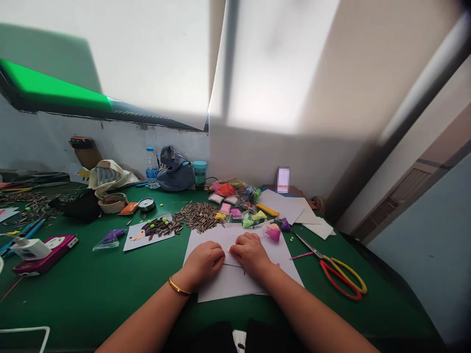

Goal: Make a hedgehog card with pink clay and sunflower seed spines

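Observation:
My left hand [204,261], with a gold bangle [179,286] on its wrist, rests on white paper [217,289], its fingers curled together; what they hold, if anything, is hidden. Opposite it, the fingers of my right hand [252,254] are closed, their tips at a small peach-coloured piece of modelling clay [228,250] low on the paper. Between the hands runs a dark line, the edge of a sheet. Just beyond my right hand lies a pink lump of clay [273,233] with a peach part on top.
Large scissors [340,274] with red and yellow handles lie open at the right. Behind the paper are a heap of sunflower seeds [198,215] and several bagged clays [225,190]. A hedgehog picture [149,234], a purple clay bag [110,238] and a magenta device [47,252] lie left.

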Demonstrator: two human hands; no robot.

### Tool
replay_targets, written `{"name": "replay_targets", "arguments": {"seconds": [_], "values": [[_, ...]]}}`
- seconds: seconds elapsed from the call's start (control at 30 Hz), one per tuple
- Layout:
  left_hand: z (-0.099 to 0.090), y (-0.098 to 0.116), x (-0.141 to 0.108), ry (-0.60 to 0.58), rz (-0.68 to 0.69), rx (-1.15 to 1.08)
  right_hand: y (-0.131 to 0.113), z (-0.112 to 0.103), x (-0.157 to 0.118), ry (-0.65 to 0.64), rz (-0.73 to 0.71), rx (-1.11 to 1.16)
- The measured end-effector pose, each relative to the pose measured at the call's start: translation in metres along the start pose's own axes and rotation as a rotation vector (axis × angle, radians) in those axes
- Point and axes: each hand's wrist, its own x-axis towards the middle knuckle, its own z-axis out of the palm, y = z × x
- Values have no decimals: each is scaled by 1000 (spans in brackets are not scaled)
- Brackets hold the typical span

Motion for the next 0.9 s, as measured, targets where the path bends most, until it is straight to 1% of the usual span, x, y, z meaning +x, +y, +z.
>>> {"name": "replay_targets", "arguments": {"seconds": [0.3, 0.5, 0.57, 0.73, 0.9], "values": [[2, -2, 0, 11, 17, -1, 0, -1, 0, -37, -55, -70], [1, -1, 0, 20, 19, 0, 3, 1, -3, -63, -122, -128], [0, 0, 0, 15, 17, 1, 4, 2, -5, -59, -101, -98], [-1, 1, 0, -14, 5, 6, 6, -2, -7, -27, 29, 27], [-2, 2, 1, -19, -4, 8, 2, -6, -11, -37, 36, 79]]}}
